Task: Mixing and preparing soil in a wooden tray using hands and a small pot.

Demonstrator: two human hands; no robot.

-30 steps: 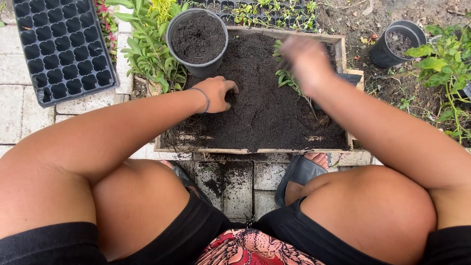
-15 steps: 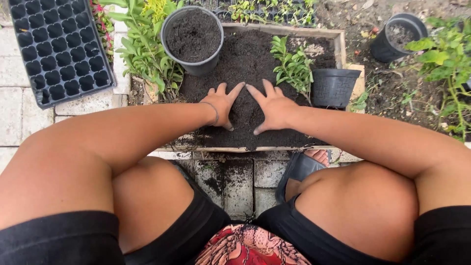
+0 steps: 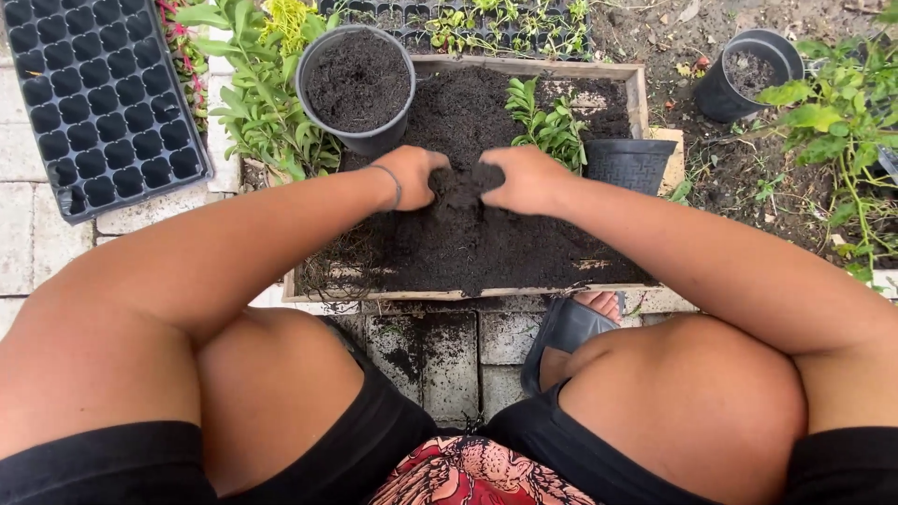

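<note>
A shallow wooden tray [image 3: 639, 93] full of dark soil [image 3: 486, 245] lies on the paving in front of my knees. My left hand [image 3: 414, 176] and my right hand [image 3: 524, 180] are cupped together in the middle of it, fingers curled around a heap of soil between them. A black pot [image 3: 357, 82] filled with soil stands on the tray's far left corner. A small green plant [image 3: 545, 120] lies in the soil at the far right, beside an empty black pot [image 3: 629, 163].
A black seedling cell tray [image 3: 98, 98] lies on the paving at left. Leafy green plants [image 3: 257, 93] grow beside the filled pot. Another black pot [image 3: 748, 70] sits on bare earth at the far right, near a shrub [image 3: 837, 122]. A seedling tray [image 3: 486, 21] lies beyond.
My right hand came down from the plant; both hands lay flat on the soil, then moved farther away and curled around a heap of it.
</note>
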